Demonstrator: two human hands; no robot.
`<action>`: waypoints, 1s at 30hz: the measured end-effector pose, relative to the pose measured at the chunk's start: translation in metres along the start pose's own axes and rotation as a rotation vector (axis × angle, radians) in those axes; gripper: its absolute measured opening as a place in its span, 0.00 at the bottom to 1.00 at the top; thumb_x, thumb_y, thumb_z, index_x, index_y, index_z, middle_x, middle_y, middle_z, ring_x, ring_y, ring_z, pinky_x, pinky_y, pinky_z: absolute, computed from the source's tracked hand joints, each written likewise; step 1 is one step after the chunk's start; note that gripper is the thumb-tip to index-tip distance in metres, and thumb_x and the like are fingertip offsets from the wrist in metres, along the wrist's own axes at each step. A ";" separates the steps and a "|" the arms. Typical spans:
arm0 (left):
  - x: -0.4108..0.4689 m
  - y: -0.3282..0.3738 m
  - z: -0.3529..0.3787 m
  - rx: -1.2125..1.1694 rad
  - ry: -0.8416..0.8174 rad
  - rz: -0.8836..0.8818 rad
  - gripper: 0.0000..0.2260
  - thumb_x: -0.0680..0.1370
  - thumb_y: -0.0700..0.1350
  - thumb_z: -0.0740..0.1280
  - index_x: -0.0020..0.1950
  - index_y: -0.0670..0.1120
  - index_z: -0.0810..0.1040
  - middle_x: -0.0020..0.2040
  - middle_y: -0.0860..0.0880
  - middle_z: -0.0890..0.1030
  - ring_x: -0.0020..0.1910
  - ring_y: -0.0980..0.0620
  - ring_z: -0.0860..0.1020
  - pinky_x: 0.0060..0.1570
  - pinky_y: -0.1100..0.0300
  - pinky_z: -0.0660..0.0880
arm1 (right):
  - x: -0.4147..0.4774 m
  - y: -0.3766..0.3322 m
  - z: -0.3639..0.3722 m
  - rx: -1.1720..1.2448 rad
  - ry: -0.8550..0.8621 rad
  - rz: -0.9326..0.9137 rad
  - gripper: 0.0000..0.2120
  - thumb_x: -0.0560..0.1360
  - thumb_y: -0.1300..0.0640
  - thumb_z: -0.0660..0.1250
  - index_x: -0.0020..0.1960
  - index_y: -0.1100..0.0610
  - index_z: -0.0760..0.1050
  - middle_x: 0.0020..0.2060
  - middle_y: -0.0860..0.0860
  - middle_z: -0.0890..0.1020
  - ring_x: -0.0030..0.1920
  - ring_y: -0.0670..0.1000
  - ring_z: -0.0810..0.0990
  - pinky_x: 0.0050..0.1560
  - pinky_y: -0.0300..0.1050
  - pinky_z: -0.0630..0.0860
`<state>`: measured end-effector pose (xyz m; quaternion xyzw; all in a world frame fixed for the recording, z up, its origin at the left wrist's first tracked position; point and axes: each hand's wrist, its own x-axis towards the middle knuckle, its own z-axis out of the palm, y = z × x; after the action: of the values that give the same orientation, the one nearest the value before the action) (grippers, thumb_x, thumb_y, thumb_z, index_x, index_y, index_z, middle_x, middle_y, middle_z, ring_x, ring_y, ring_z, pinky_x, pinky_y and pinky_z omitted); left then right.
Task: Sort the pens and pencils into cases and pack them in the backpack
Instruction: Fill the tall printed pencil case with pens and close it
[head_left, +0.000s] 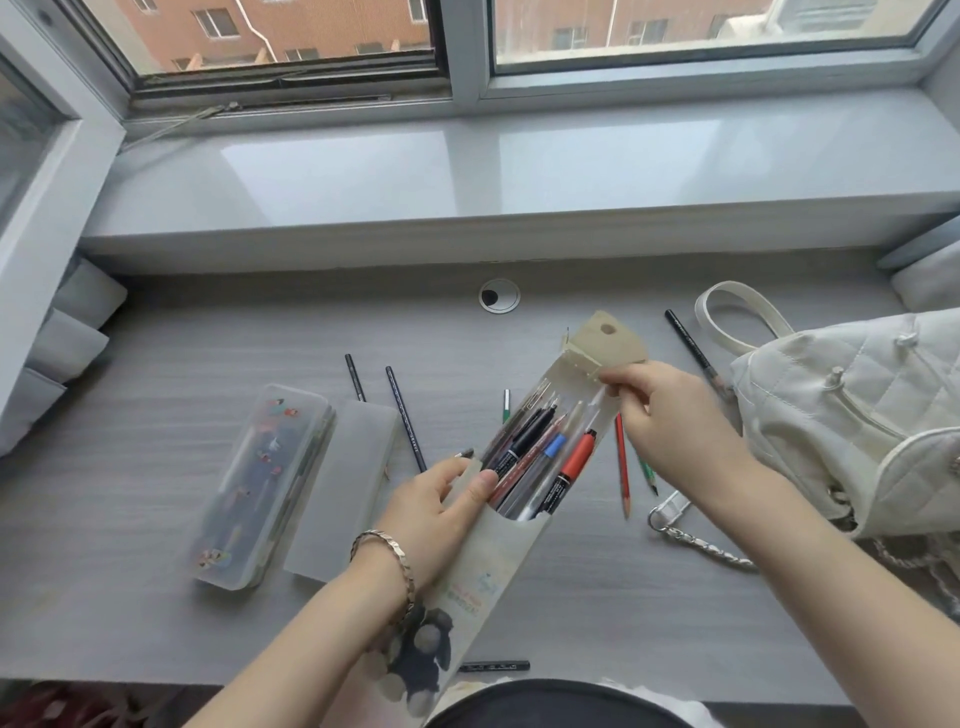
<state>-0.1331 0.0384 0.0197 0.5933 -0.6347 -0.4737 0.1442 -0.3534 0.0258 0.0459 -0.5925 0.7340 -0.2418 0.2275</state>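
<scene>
Clear plastic marks the closed case (262, 486) at the left of the desk (156, 395), with a frosted lid (345, 491) just beside it and two dark pencils (405, 418) behind. A cream pouch (511, 525) full of pens (540, 457) is held tilted at the centre, its side pinched by the left hand (434, 512), its open flap pinched by the right hand (670, 423). Red and green pencils (622, 467) lie under that hand. A white backpack (857, 415) is seen at the right, another dark pencil (693, 345) touching it.
</scene>
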 end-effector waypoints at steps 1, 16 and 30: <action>0.000 0.001 0.000 0.009 0.003 0.006 0.11 0.77 0.54 0.61 0.34 0.59 0.73 0.26 0.59 0.76 0.28 0.64 0.73 0.31 0.68 0.67 | -0.002 0.000 0.003 -0.053 -0.009 -0.016 0.16 0.74 0.69 0.57 0.58 0.61 0.77 0.56 0.57 0.80 0.58 0.57 0.76 0.56 0.38 0.66; 0.000 0.007 0.003 0.069 -0.044 -0.040 0.05 0.76 0.56 0.61 0.42 0.61 0.76 0.43 0.55 0.82 0.45 0.57 0.79 0.46 0.64 0.73 | -0.010 0.009 0.020 -0.193 -0.127 0.071 0.15 0.75 0.63 0.58 0.60 0.59 0.74 0.55 0.57 0.79 0.58 0.58 0.72 0.60 0.45 0.65; 0.007 -0.001 -0.003 0.177 -0.086 -0.081 0.09 0.75 0.60 0.61 0.48 0.60 0.77 0.45 0.54 0.82 0.48 0.54 0.79 0.52 0.56 0.75 | -0.008 0.004 0.017 0.074 -0.200 0.257 0.15 0.76 0.64 0.54 0.59 0.56 0.74 0.52 0.54 0.78 0.50 0.54 0.78 0.50 0.44 0.72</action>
<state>-0.1326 0.0312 0.0180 0.6082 -0.6550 -0.4462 0.0447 -0.3448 0.0325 0.0305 -0.5060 0.7680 -0.1773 0.3503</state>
